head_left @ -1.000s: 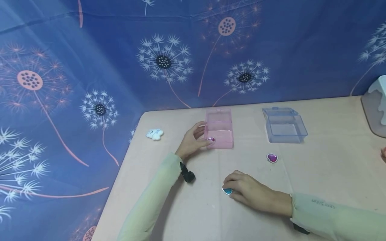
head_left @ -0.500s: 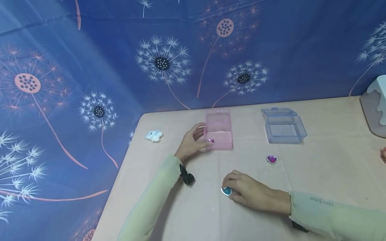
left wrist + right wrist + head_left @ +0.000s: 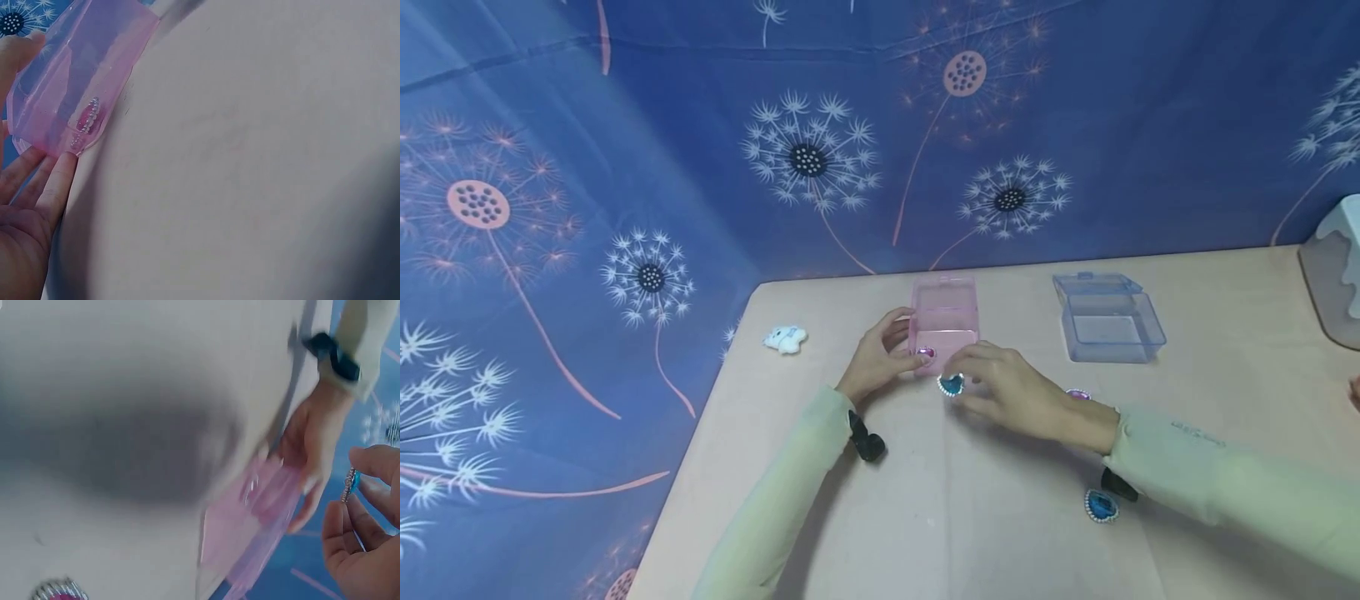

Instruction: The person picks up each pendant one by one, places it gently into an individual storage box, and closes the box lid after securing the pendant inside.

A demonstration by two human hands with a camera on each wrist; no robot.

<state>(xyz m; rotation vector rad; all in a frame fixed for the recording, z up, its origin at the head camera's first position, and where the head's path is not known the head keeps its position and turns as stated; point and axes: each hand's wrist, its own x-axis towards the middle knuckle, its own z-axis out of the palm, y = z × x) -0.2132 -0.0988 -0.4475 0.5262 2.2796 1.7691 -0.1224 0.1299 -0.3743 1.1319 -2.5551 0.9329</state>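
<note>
My left hand [image 3: 880, 357] grips the left side of an open pink clear plastic box [image 3: 945, 321], its lid tipped back. Inside the box, by the thumb, lies a pink gem with a beaded rim [image 3: 87, 117]. Between thumb and fingers, my right hand [image 3: 1011, 392] pinches a blue gem with a pearly rim [image 3: 951, 384]. That gem is at the box's front edge in the head view, and appears edge-on in the right wrist view. A second blue gem [image 3: 1101, 506] lies on the table below the right sleeve. The right wrist partly hides a purple gem [image 3: 1078, 394].
An open blue clear box [image 3: 1112, 325] stands at the back right. A small white animal-shaped piece [image 3: 786, 339] lies at the left. At the far right edge is a larger container with a white top [image 3: 1341, 242]. A patterned blue cloth [image 3: 865, 150] hangs behind the table.
My right hand has moved up and left with the blue gem to the pink box's front edge. This uncovers the second blue gem and partly covers the purple one. The left hand stays put.
</note>
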